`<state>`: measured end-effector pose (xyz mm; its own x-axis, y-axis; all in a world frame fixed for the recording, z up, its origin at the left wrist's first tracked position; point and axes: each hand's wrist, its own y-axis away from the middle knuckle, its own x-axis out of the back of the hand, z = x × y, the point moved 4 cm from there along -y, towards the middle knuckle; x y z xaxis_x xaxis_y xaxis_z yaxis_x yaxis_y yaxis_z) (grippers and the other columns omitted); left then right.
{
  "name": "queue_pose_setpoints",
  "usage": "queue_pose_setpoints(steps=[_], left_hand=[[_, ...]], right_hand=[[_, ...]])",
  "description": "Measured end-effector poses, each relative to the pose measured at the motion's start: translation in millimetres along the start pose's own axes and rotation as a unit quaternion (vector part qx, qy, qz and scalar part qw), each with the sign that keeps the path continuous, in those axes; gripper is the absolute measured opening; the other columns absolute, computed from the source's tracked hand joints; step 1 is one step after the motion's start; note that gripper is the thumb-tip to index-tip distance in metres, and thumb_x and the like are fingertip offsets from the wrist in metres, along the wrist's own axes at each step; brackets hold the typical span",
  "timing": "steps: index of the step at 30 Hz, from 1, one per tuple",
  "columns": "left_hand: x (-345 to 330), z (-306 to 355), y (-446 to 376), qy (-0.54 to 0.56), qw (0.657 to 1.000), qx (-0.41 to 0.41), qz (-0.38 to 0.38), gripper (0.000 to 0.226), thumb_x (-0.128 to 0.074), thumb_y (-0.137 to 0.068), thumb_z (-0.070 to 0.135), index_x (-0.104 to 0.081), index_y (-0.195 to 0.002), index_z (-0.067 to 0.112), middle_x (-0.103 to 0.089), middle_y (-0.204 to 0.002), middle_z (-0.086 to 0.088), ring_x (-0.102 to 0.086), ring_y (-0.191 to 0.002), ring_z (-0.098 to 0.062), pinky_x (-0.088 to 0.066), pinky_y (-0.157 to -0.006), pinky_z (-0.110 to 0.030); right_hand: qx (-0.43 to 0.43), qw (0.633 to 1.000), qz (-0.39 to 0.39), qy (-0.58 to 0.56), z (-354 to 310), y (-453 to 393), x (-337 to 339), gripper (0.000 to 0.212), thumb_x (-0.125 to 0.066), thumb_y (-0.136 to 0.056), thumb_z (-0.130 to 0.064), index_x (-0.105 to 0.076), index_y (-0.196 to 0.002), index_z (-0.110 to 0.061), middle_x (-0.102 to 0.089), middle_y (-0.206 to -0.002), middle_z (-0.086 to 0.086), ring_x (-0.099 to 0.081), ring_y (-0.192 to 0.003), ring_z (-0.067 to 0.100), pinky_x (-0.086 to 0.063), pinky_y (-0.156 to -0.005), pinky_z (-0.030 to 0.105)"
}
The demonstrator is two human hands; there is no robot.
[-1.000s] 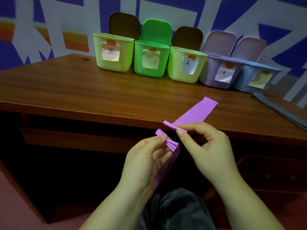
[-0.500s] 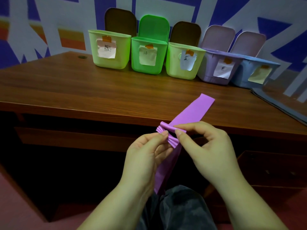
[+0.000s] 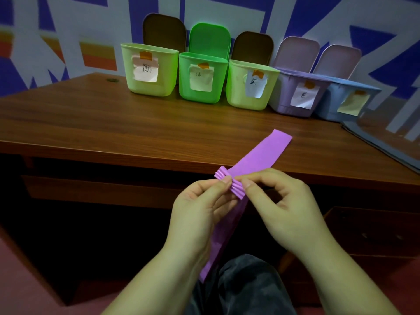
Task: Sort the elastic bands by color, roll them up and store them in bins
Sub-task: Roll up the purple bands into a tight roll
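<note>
A purple elastic band (image 3: 261, 155) runs from the desk top down over its front edge toward my lap. Its middle is gathered into a pleated bunch. My left hand (image 3: 200, 212) pinches that bunch from the left with thumb and forefinger. My right hand (image 3: 284, 205) pinches it from the right, fingertips almost meeting the left ones. Five open bins stand along the wall: a light green bin (image 3: 150, 69), a bright green bin (image 3: 202, 78), a second light green bin (image 3: 250, 85), a purple bin (image 3: 300, 94) and a blue bin (image 3: 347, 101), each with a paper label.
The wooden desk (image 3: 113, 126) carries the bins at its back. Grey sheets (image 3: 386, 144) lie at the desk's right edge. Below the desk edge is a dark recess, and my knee in dark trousers (image 3: 241, 287) shows at the bottom.
My two hands have drawn together on the band, and the pleated bunch has grown tighter between the fingertips. The band's far end stays on the desk.
</note>
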<state>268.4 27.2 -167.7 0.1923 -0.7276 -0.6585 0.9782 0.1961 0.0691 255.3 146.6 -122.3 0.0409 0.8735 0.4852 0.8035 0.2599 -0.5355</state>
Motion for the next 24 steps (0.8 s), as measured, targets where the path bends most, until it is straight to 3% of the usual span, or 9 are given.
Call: queue_pose_setpoints(steps=[2,5,8,11,14,16,18,21,24], left_hand=[[0,-1,-1,-0.005,1.0,-0.002,0.002,0.016,-0.067,-0.059,0.015,-0.061,-0.07,0.006,-0.068,-0.064,-0.009,-0.064,-0.054,-0.011,-0.053,-0.055,-0.019],[-1,-2,-1,-0.015,1.0,-0.006,-0.004,0.022,-0.069,-0.059,0.019,-0.063,-0.074,0.004,-0.065,-0.06,-0.008,-0.057,-0.054,-0.013,-0.047,-0.055,-0.02],[-3,0,2,-0.001,1.0,-0.002,-0.021,0.018,-0.064,-0.073,0.017,-0.066,-0.084,0.003,-0.071,-0.073,-0.011,-0.067,-0.061,-0.012,-0.053,-0.056,-0.018],[-5,3,5,-0.022,0.999,-0.011,-0.04,0.015,-0.054,-0.087,0.008,-0.069,-0.085,0.004,-0.072,-0.075,-0.009,-0.067,-0.063,-0.011,-0.054,-0.057,-0.02],[1,11,5,-0.108,0.991,-0.073,-0.031,0.025,-0.059,-0.083,0.003,-0.073,-0.066,0.014,-0.069,-0.067,0.0,-0.062,-0.06,-0.006,-0.051,-0.052,-0.017],[5,18,3,-0.198,0.968,-0.148,-0.038,0.005,-0.072,-0.072,0.017,-0.069,-0.075,0.02,-0.067,-0.075,0.004,-0.06,-0.069,-0.007,-0.048,-0.06,-0.017],[4,24,-2,-0.303,0.931,-0.198,-0.045,0.048,-0.075,-0.053,0.043,-0.056,-0.095,0.03,-0.063,-0.098,0.008,-0.059,-0.09,-0.006,-0.048,-0.078,-0.023],[-14,38,-10,-0.329,0.912,-0.194,-0.147,0.07,-0.076,-0.052,0.046,-0.048,-0.115,0.037,-0.055,-0.123,0.013,-0.053,-0.117,-0.005,-0.043,-0.099,-0.028],[-38,56,-8,-0.322,0.895,-0.182,-0.249,0.036,-0.079,-0.072,0.022,-0.065,-0.105,0.024,-0.071,-0.103,0.009,-0.062,-0.099,-0.002,-0.049,-0.087,-0.022]], right_hand=[[0.008,1.0,-0.019,0.018,-2,0,1,0.006,-0.066,-0.074,-0.035,-0.067,-0.077,-0.04,-0.068,-0.087,-0.019,-0.063,-0.083,-0.004,-0.042,-0.072,0.005],[0.028,0.994,-0.048,0.094,-6,0,2,0.021,-0.071,-0.062,-0.051,-0.062,-0.078,-0.04,-0.065,-0.084,-0.016,-0.06,-0.084,-0.001,-0.042,-0.072,0.009],[0.025,0.992,-0.039,0.117,-6,-3,5,0.025,-0.082,-0.064,-0.036,-0.058,-0.073,-0.039,-0.064,-0.079,-0.018,-0.058,-0.08,-0.001,-0.041,-0.068,0.009],[0.013,0.995,-0.032,0.094,-8,-7,10,0.023,-0.079,-0.071,-0.023,-0.06,-0.069,-0.036,-0.066,-0.08,-0.021,-0.06,-0.073,-0.002,-0.04,-0.063,0.007],[0.009,0.997,-0.028,0.071,-14,-12,18,0.023,-0.077,-0.074,-0.02,-0.061,-0.067,-0.034,-0.065,-0.077,-0.026,-0.058,-0.066,-0.005,-0.039,-0.06,0.005],[0.01,0.997,-0.035,0.068,-18,-14,21,0.017,-0.077,-0.074,-0.021,-0.064,-0.068,-0.03,-0.067,-0.074,-0.019,-0.059,-0.064,-0.003,-0.04,-0.059,0.007],[0.016,0.996,-0.04,0.076,-24,-18,25,0.01,-0.076,-0.075,-0.022,-0.067,-0.073,-0.024,-0.069,-0.071,-0.009,-0.06,-0.066,0.001,-0.042,-0.059,0.011],[0.031,0.995,-0.042,0.089,-38,-27,36,0.007,-0.075,-0.076,-0.023,-0.068,-0.075,-0.023,-0.068,-0.07,-0.009,-0.06,-0.065,0.002,-0.044,-0.061,0.016],[0.039,0.994,-0.046,0.088,-60,-35,52,0.008,-0.074,-0.076,-0.026,-0.069,-0.08,-0.021,-0.069,-0.074,-0.005,-0.063,-0.069,0.01,-0.052,-0.066,0.029]])
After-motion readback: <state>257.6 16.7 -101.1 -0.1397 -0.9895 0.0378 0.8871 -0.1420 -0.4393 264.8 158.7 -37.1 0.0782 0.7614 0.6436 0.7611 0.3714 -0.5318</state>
